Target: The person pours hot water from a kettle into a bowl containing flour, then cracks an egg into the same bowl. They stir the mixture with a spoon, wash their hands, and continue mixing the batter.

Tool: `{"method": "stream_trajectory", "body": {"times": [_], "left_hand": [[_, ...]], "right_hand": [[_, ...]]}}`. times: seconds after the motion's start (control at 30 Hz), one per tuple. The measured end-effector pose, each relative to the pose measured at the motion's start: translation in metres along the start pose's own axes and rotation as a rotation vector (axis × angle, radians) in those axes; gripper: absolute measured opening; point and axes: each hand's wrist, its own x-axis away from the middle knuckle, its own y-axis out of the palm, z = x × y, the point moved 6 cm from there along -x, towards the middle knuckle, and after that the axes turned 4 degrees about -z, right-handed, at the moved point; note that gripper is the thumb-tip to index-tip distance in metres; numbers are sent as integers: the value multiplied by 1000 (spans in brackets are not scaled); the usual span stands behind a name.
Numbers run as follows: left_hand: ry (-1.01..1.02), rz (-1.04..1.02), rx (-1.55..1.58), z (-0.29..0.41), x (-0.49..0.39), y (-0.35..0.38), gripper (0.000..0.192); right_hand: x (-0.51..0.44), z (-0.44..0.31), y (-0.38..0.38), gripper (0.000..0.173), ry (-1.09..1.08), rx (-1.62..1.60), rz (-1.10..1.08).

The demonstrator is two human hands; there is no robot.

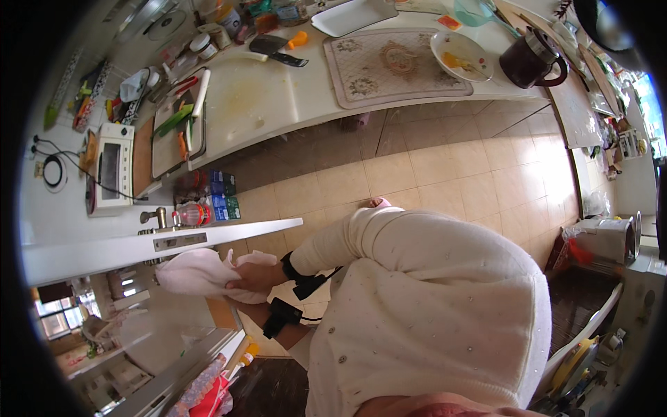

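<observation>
A pale pink cloth towel (195, 273) is bunched in front of me, close to a white door (94, 247). My right hand (256, 276) grips its near end, thumb pressed over the folds. My left hand (235, 303) is under the towel and mostly hidden, so its fingers cannot be seen. Both wrists carry black strapped devices. The door's edge, with a metal latch plate (180, 241), faces me just past the towel. A metal door handle (154, 215) sticks out on the door's far side.
Along the counter (239, 104) lie a cleaver (268, 45), a cutting board (169, 151) with leeks, a floral mat (396, 60), a bowl with egg residue (461, 57) and a dark pitcher (534, 58). Bottles (194, 213) and boxes stand on the tiled floor behind the door.
</observation>
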Motion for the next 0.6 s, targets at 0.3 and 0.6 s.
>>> {"method": "stream_trajectory", "body": {"times": [0.3,0.6], "left_hand": [[51,139,-180,-26,-77,12,47],[-424,45,-547,-171,-3,153,50]], "right_hand": [[88,-69,-188,23,-315,691,106],[383,-143,-576,40,541,1814,801]]}}
